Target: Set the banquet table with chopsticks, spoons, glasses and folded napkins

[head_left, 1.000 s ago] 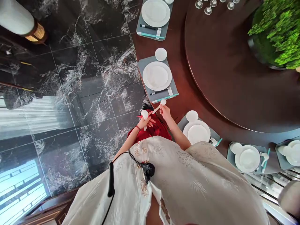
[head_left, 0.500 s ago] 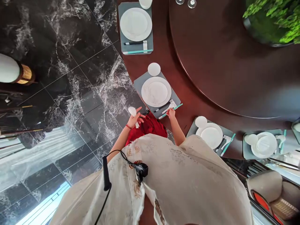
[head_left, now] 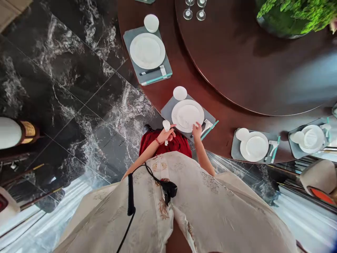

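My left hand [head_left: 167, 134] holds a white soup spoon [head_left: 166, 124] just off the table edge, above red cloth. The spoon's bowl sticks out past the thumb, and some fingers stretch forward; whether more than one spoon is in this hand I cannot tell. My right hand [head_left: 197, 131], fingers a little apart, is at the near right rim of a white plate [head_left: 187, 114]. Beside that hand lie a white rest with a white spoon [head_left: 207, 124] and a teal chopstick sleeve [head_left: 210, 130]. All these sit on a grey placemat [head_left: 168, 109], with a white bowl [head_left: 180, 93] at its far edge.
Similar settings lie along the dark round table, with a plate [head_left: 147, 51] to the left and another plate [head_left: 254, 146] to the right. A raised turntable [head_left: 237, 70] bears stemmed glasses [head_left: 201, 14] and a green plant [head_left: 297, 14]. A chair [head_left: 318, 175] stands at right.
My right hand has moved from the white spoon and rest to the plate's rim, its fingers loosened. My left hand, still with its spoon, is nearer the table. The view has shifted.
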Available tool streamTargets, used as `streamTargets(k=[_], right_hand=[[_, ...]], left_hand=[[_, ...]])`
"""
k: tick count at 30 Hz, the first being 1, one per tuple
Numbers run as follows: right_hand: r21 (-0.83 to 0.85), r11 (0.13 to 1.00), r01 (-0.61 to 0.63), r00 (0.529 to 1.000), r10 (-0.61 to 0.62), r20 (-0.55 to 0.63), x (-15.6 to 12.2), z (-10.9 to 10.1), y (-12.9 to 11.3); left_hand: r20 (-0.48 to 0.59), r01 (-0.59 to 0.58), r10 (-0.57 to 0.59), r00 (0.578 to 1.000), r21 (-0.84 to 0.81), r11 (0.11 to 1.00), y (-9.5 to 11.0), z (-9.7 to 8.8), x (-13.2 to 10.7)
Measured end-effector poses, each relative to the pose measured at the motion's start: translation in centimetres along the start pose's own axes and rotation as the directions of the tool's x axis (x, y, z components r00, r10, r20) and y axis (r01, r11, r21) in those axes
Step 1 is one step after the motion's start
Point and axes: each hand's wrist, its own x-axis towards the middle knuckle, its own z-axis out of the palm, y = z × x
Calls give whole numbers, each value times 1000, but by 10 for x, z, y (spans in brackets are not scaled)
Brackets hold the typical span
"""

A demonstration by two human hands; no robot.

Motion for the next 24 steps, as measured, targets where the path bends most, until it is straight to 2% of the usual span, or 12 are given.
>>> streamTargets(k=[2, 4, 6, 8, 10, 11, 13, 16, 24], right_hand=[[55, 998, 37, 999, -37, -9, -11, 33, -24], [-1, 1000, 5, 988, -5, -156, -9, 44, -36], [-52, 988, -149, 927, 121, -356, 0, 29, -34], [-61, 937, -343, 823, 269, -500, 11, 1, -21], [-66, 870, -488, 741, 373, -558, 19, -27, -4], [-75, 840, -538, 720, 411, -559, 22, -37, 3], [-92, 793, -602, 707, 477, -522, 28, -49, 13], [-91, 761, -643, 699, 534, -475, 36, -50, 20], [-32, 786, -618, 689, 521, -504, 46, -45, 29]], left_hand=[[30, -18, 16, 999, 61, 998, 18, -35, -7], [36, -29, 25, 999, 115, 993, 33, -72, -14], [29, -28, 24, 999, 151, 988, 46, -104, -17], [27, -15, 11, 1000, 176, 984, 57, -129, -15], [30, -7, 1, 1000, 194, 981, 66, -146, -11], [35, -6, -1, 999, 200, 980, 70, -151, -8], [46, -5, -4, 999, 206, 978, 78, -155, -1], [57, -1, -11, 998, 217, 976, 88, -151, 11], [91, -13, -8, 996, 230, 973, 107, -111, 42]])
